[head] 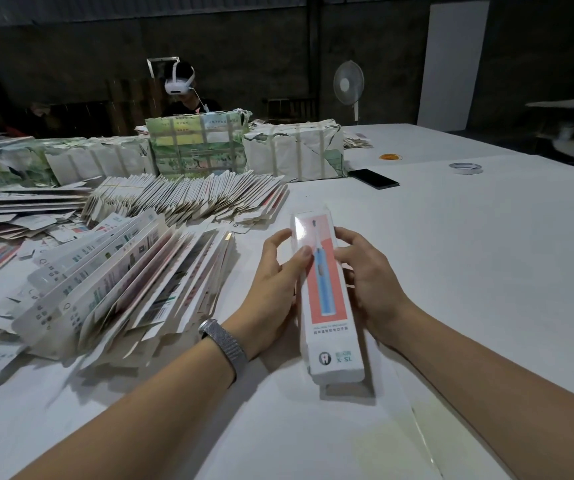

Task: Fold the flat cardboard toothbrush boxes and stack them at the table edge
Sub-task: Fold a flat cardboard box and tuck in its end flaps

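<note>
A fanned heap of flat toothbrush boxes point(116, 289) sprawls across the white bench point(469, 258), left of the folded toothbrush box point(327, 299) that a person holds above the near part of the bench. The left hand point(275, 278), a mesh watch band point(225, 344) on its wrist, has its grip clamped on the box's left edge, thumb on the printed face. The right hand point(368, 271) clamps its grip round the box's right side. Behind the box stand strapped paper bundles point(244, 147); beyond and right of it lie a black phone point(373, 178), orange rubber bands point(390, 156) and a tape roll point(465, 167).
</note>
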A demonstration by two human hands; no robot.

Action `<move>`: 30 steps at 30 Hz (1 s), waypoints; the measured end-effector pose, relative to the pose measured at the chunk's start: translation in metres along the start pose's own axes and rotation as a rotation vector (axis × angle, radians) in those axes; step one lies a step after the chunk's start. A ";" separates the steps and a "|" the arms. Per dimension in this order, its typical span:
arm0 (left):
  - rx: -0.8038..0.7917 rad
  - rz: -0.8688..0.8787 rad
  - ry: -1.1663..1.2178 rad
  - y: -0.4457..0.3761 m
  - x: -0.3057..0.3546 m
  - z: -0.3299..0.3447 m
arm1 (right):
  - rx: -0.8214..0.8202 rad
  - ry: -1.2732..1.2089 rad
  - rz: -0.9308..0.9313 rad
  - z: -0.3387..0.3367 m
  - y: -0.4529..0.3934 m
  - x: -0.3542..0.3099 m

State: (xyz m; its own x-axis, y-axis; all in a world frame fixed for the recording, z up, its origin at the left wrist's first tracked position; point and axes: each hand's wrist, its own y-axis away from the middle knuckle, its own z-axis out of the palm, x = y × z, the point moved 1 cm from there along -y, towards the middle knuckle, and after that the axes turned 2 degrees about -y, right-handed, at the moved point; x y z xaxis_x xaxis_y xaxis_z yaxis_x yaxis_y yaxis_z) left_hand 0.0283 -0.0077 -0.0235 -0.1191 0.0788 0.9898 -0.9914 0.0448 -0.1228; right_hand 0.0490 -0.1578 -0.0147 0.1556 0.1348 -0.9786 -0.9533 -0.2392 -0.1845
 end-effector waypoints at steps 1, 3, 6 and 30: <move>-0.005 0.000 -0.004 0.000 0.000 0.000 | 0.003 -0.004 0.004 0.000 0.000 -0.001; -0.012 -0.008 -0.004 -0.001 0.000 0.000 | -0.002 -0.012 0.010 0.000 0.001 -0.001; -0.036 -0.012 0.019 -0.001 0.000 -0.001 | -0.011 -0.021 0.012 -0.001 0.001 0.001; 0.013 0.086 0.053 0.001 0.003 0.003 | -0.143 0.037 -0.036 0.001 0.004 -0.003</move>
State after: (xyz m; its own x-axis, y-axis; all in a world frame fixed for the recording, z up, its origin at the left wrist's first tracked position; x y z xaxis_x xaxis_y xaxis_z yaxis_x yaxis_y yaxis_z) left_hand 0.0265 -0.0099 -0.0205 -0.2007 0.1347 0.9704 -0.9784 0.0224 -0.2054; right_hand 0.0444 -0.1583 -0.0129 0.2009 0.1106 -0.9734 -0.9008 -0.3697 -0.2279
